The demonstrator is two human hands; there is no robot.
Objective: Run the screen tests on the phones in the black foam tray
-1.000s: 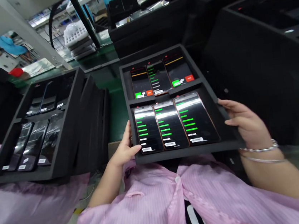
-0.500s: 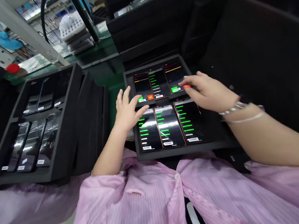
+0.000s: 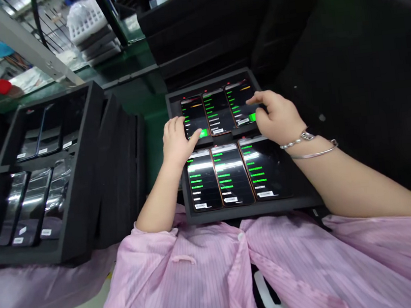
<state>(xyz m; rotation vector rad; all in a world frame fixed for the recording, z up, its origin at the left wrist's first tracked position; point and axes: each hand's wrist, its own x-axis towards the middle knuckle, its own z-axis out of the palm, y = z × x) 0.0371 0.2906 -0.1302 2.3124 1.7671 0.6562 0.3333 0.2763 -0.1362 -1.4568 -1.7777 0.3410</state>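
Clock hub = middle of the front tray [image 3: 256,210]. Left hand [image 3: 175,140] at 9: fingers side by side, thumb spread away, thumb tip by the green button on the 10 o'clock phone [image 3: 194,113]; can't tell if it's touching the glass. Right hand [image 3: 279,116] at 2: index stretched out, other fingers curled, gap between thumb and index, over the right edge of the 1 o'clock phone [image 3: 235,102]; contact unclear there too. Green button there sits just beside the thumb. Right wrist has two bracelets [image 3: 315,153]. Tray carries six lit phones, two rows of three: remaining one up top at 12 [image 3: 219,113], front row at 7 [image 3: 205,188], 6 [image 3: 233,175] and 5 [image 3: 272,171]. Green text lines on all six. Pink striped shirt [image 3: 205,277] at 6. Side tray [image 3: 79,188] at 9, tilted in view, six dark phones inside. White perforated basket [image 3: 88,21] on a stack at 10. Black box [image 3: 204,15] at 12.
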